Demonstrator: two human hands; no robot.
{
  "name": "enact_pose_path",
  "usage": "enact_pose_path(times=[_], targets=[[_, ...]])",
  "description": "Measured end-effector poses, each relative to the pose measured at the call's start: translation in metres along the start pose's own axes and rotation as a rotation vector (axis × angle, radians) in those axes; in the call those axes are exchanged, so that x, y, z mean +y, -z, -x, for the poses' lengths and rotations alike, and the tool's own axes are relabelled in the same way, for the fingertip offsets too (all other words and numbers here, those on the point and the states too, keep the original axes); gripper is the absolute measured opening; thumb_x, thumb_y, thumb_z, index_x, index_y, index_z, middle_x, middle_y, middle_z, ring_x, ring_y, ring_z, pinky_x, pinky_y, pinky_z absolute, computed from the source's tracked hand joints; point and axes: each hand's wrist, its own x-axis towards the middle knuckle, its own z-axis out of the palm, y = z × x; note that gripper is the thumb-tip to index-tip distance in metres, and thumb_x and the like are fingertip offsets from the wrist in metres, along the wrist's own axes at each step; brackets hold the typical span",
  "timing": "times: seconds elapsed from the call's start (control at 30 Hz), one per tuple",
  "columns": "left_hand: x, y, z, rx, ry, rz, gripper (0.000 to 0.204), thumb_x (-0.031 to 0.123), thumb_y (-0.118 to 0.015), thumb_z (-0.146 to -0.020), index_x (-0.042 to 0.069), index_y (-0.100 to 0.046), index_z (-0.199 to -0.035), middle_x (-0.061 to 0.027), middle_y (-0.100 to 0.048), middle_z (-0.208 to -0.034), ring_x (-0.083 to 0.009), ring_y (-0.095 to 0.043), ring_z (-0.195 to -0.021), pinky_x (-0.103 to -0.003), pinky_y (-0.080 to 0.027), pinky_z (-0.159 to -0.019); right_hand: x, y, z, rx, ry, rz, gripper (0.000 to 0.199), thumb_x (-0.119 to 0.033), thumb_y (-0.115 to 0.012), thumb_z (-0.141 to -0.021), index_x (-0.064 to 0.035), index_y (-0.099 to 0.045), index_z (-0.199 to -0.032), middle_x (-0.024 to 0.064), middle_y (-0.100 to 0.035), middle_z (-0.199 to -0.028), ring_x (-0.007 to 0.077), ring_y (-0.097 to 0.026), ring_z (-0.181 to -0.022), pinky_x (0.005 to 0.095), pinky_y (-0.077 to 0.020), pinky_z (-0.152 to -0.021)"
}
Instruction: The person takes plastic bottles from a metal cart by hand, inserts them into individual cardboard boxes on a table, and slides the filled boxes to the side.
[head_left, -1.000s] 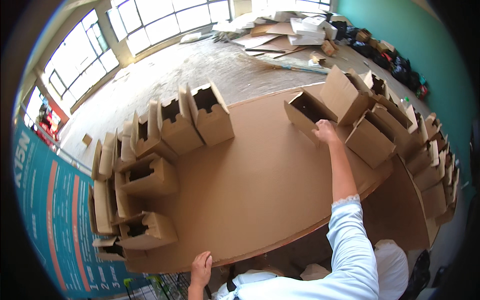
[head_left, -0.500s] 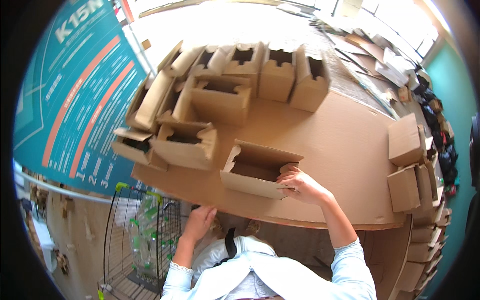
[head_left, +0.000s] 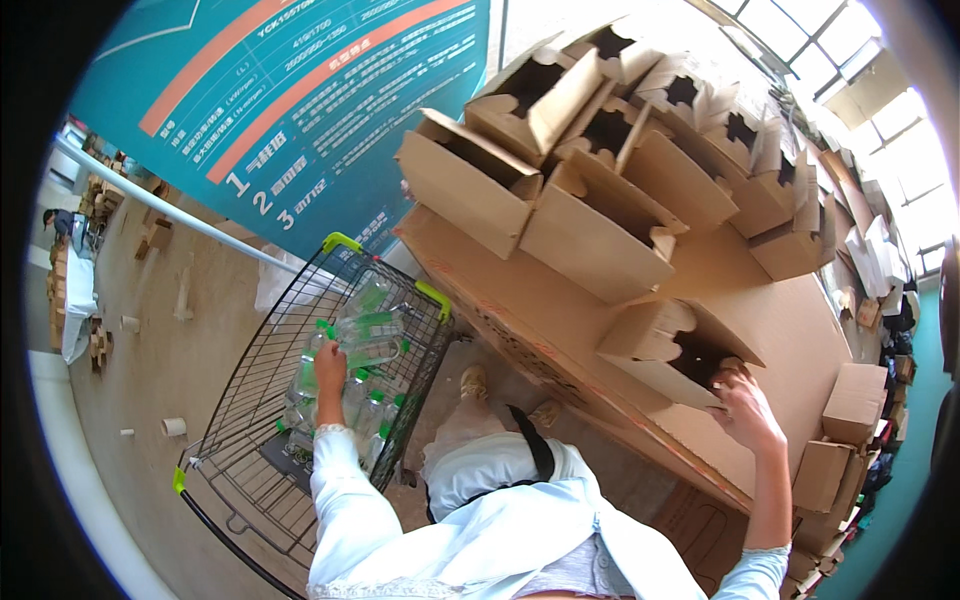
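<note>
My left hand reaches down into a black wire shopping cart, its fingers closed at the green cap of a clear plastic bottle. Several more clear bottles with green caps lie and stand around it. On the cardboard-topped surface, an open brown cardboard box sits near the front edge. My right hand grips the right end of this box, with some fingertips hidden inside the opening. Its interior is dark, so I cannot tell what it holds.
Several open cardboard boxes stand grouped farther back on the cardboard-covered surface. A teal printed panel rises behind the cart. More brown boxes are stacked at the right. A white rail runs along the left.
My view has turned left toward the cart. My left hand has moved from the surface's front edge down among the bottles. My right hand stays on the same box.
</note>
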Motion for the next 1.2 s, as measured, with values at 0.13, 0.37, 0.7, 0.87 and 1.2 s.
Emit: enact_pose_path(times=[0.13,0.37,0.7,0.87,1.2], targets=[[-0.016,-0.048,-0.019,-0.095,-0.011,-0.033,0.041,0.006,-0.069,-0.072,0.005,-0.065,-0.112,-0.0172,-0.062,-0.121,-0.0329,-0.059,-0.113,-0.043,-0.048,-0.095,-0.019,0.022,-0.013,0.029,-0.029,0.132,0.016,-0.012,-0.079,-0.066,-0.0004,-0.069,-0.073,0.0134,-0.058,-0.093,0.0313,-0.052,-0.097,0.0421,-0.0452,-0.091],[0.050,-0.076,-0.035,-0.581,-0.018,-0.541,0.038,0.011,-0.068,-0.078,0.008,-0.065,-0.116,-0.0142,-0.058,-0.126,-0.0319,-0.053,-0.120,-0.049,-0.039,-0.105,-0.022,0.007,-0.002,-0.001,-0.167,0.158,0.016,-0.007,-0.077,-0.065,0.0004,-0.063,-0.064,0.0117,-0.062,-0.092,0.0313,-0.055,-0.097,0.0410,-0.0484,-0.086],[-0.013,-0.166,-0.014,-0.429,-0.201,-0.756,0.027,0.025,-0.051,-0.092,0.013,-0.071,-0.107,-0.0050,-0.064,-0.111,-0.0242,-0.053,-0.113,-0.045,-0.031,-0.105,-0.032,-0.010,0.007,0.098,-0.261,0.065,0.016,-0.002,-0.075,-0.063,0.0021,-0.068,-0.077,0.0150,-0.065,-0.100,0.0363,-0.056,-0.109,0.0433,-0.0499,-0.092],[-0.001,-0.158,-0.001,-0.467,-0.250,-0.812,0.023,0.022,-0.055,-0.091,0.015,-0.069,-0.107,-0.0056,-0.067,-0.112,-0.0235,-0.055,-0.114,-0.045,-0.030,-0.106,-0.038,-0.004,0.003,0.071,-0.222,0.098,0.017,-0.003,-0.074,-0.063,0.0009,-0.070,-0.079,0.0146,-0.066,-0.103,0.0356,-0.056,-0.110,0.0443,-0.0491,-0.093],[0.047,-0.012,0.006,-0.223,-0.161,0.012,0.078,0.027,-0.093,-0.049,-0.002,-0.056,-0.112,-0.0164,-0.064,-0.091,-0.0367,-0.062,-0.095,-0.044,-0.050,-0.083,-0.037,-0.006,0.002,0.187,-0.191,0.089,0.014,-0.014,-0.075,-0.071,-0.0040,-0.070,-0.079,0.0104,-0.063,-0.093,0.0297,-0.055,-0.106,0.0414,-0.0471,-0.095]])
